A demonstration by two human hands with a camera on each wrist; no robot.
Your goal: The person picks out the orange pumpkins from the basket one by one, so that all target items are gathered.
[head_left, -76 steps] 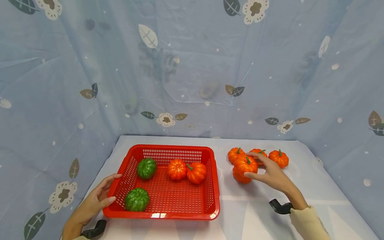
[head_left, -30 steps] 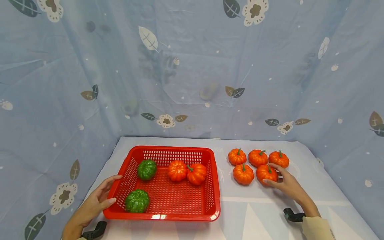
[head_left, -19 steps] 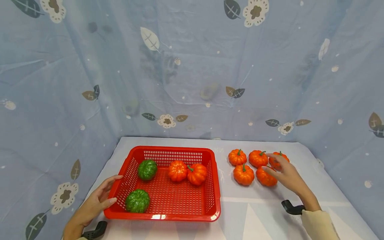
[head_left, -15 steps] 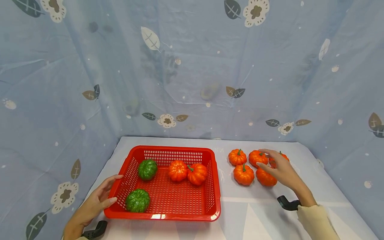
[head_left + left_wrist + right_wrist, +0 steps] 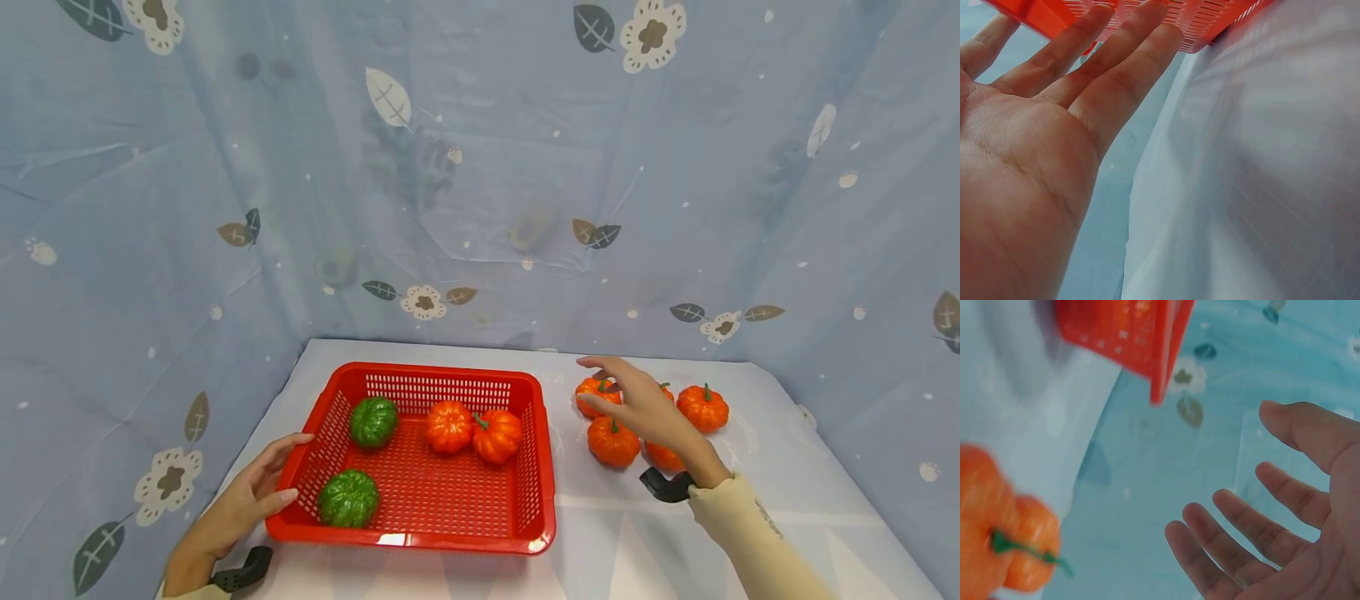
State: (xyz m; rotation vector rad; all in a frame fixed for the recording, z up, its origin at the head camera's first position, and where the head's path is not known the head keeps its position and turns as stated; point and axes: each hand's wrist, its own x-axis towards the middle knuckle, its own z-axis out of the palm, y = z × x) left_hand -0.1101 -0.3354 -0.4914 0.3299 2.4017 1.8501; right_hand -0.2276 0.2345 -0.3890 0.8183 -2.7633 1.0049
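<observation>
My left hand (image 5: pixel 243 504) rests against the left side of a red plastic basket (image 5: pixel 427 540); in the left wrist view its fairly straight fingers touch the perforated wall. Inside lie two green pumpkins (image 5: pixel 348 500) at the left and two orange pumpkins (image 5: pixel 450 427) toward the right. My right hand (image 5: pixel 647 410) hovers over a group of several small orange pumpkins (image 5: pixel 613 445) right of the basket. Its fingers are spread, with nothing between them and the thumb. The hand and forearm partly cover some of that group. The rightmost pumpkin (image 5: pixel 702 408) shows fully.
A pale cloth-covered table (image 5: pixel 600 550) bears everything. A blue curtain (image 5: pixel 480 208) with flowers and leaves closes off the back and both sides. Each wrist carries a black camera mount (image 5: pixel 666 485).
My right hand set an orange pumpkin down at the front of the group, let go, rose and moved left over the others. The left hand stayed at the basket. The view shifted slightly.
</observation>
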